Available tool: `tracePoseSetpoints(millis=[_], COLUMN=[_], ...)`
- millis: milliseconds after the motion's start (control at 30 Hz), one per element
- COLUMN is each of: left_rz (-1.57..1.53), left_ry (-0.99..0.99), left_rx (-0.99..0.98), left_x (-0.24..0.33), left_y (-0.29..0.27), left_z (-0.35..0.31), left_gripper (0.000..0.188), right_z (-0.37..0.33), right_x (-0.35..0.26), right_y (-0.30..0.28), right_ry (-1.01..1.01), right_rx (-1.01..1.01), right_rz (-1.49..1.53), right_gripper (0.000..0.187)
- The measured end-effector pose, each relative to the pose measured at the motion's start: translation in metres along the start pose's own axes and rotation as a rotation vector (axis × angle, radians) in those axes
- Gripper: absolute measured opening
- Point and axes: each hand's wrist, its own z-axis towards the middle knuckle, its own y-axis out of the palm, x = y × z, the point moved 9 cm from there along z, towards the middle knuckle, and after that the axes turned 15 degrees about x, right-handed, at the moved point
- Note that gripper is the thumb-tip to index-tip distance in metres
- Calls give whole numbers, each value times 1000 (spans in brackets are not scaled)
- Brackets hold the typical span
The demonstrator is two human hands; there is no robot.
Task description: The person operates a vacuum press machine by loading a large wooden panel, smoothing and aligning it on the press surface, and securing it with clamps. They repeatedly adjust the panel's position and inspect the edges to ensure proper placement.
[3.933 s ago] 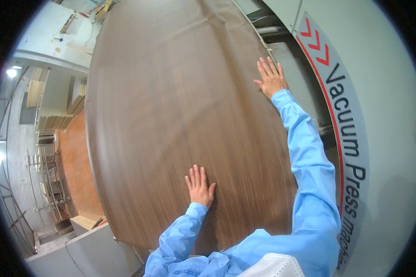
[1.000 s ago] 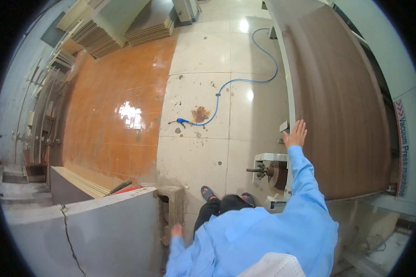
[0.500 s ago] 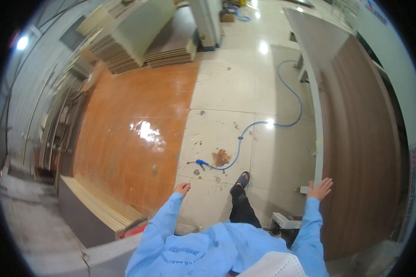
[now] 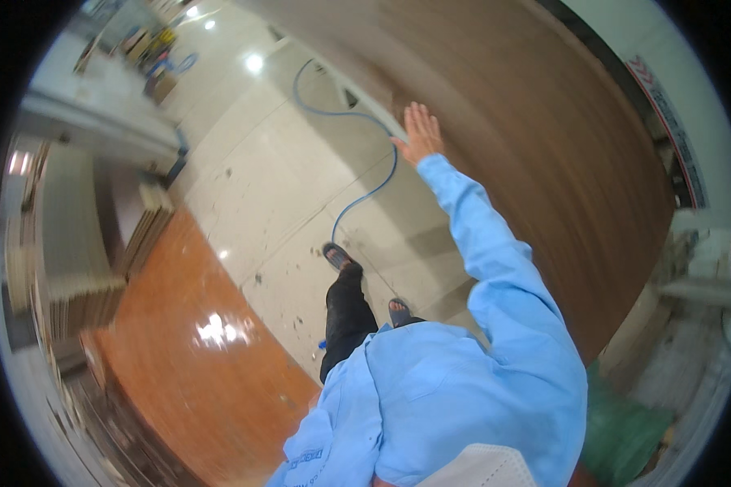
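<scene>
Right hand (image 4: 418,134) flat, fingers spread wide, palm touching near edge of large dark-brown wood veneer panel (image 4: 544,146) at upper right. Left hand out of view. Thin blue hose (image 4: 365,191) curls on pale tiled floor (image 4: 260,203) beside panel.

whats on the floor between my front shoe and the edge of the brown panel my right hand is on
A blue hose snakes across the pale tiled floor between the front shoe and the brown panel under the right hand, in the head view.
</scene>
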Motion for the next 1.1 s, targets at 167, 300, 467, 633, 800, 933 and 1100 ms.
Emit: tracePoseSetpoints(millis=[167, 300, 467, 633, 800, 933, 1100], left_rz=[152, 148, -5, 40, 287, 645, 854], left_ry=[144, 99, 802, 1534, 2234, 2385, 2308], left_rx=[-52, -33, 48, -142, -260, -197, -115], left_x=[201, 393, 783, 1078, 1165, 1215, 1312], left_y=[-14, -21, 56, 240, 431, 591, 725], left_z=[115, 213, 209, 7, -188, -221, -177], left_gripper=[48, 52, 40, 34, 44, 56, 65], right_z=[33, -109, -5, 93, 135, 194, 279], right_x=[3, -130, -129, 35, 222, 359, 534], right_y=[104, 142, 86, 50, 105, 159, 190], right_ry=[76, -179, 444, 647, 812, 962, 1146], right_rx=[-217, -1298, -319, 196, -61, -80, 21], right_rz=[-247, 271, 594, 61, -353, -488, -643], right_gripper=[91, 54, 30, 53, 85, 90, 92])
